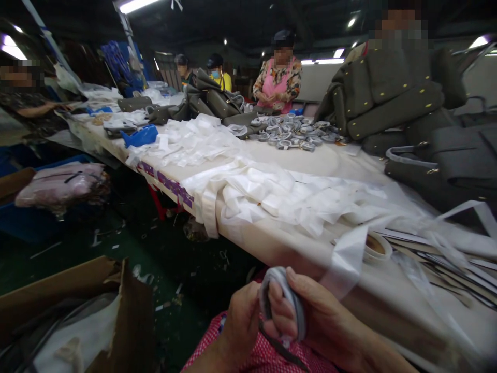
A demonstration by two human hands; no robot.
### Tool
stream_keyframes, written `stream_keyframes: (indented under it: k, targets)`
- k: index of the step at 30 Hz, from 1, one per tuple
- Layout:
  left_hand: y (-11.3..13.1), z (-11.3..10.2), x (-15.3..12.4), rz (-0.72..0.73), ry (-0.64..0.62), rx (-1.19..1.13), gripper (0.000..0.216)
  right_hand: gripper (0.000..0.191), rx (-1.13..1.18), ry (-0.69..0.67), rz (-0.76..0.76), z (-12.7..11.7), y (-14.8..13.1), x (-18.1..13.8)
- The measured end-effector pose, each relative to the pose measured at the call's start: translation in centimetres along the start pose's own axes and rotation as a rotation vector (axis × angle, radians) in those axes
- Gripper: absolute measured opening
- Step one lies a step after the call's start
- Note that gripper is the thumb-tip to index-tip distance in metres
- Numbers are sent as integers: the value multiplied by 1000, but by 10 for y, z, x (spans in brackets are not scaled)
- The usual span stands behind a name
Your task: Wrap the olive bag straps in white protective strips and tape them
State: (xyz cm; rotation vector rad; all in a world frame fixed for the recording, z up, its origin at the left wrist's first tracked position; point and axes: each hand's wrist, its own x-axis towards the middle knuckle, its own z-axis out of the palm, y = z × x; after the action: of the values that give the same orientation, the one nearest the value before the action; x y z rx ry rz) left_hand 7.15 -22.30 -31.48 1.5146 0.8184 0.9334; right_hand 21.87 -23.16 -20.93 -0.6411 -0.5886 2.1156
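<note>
A coiled grey bag strap is held up between both hands above my lap, its loop standing on edge. My left hand is closed at the left side of the coil. On the right, my right hand grips the coil, its thumb along the top edge. Some fingers show inside the loop; which hand they belong to is hard to tell. A thin dark strip hangs below the coil across the red checked cloth on my lap.
The long table carries white strips, a tape roll, a pile of similar coiled straps and stacked dark bags. A cardboard box stands lower left. Co-workers, one in a pink apron, are across the table.
</note>
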Motion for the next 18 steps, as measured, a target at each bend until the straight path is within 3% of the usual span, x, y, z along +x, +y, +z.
stream_keyframes:
  k: [3,5,10,14,16,18]
  targets:
    - [0,-11,9,71,-6,133,47,25,-50,-37,-195,-4,-21,-1]
    - [2,-18,10,31,-29,131,45,24,-246,-27,-361,-10,-28,1]
    - [15,-28,8,-114,-148,-18,46,21,-1230,42,-731,-21,-24,14]
    - [32,-37,10,-228,-143,-142,42,25,-1740,-125,-1085,-32,-19,35]
    - [41,-45,13,-318,-167,-317,38,28,-1884,-186,-1158,-37,-19,47]
    - [50,-55,17,-429,-245,-522,35,31,-1999,-244,-1098,-39,-19,56]
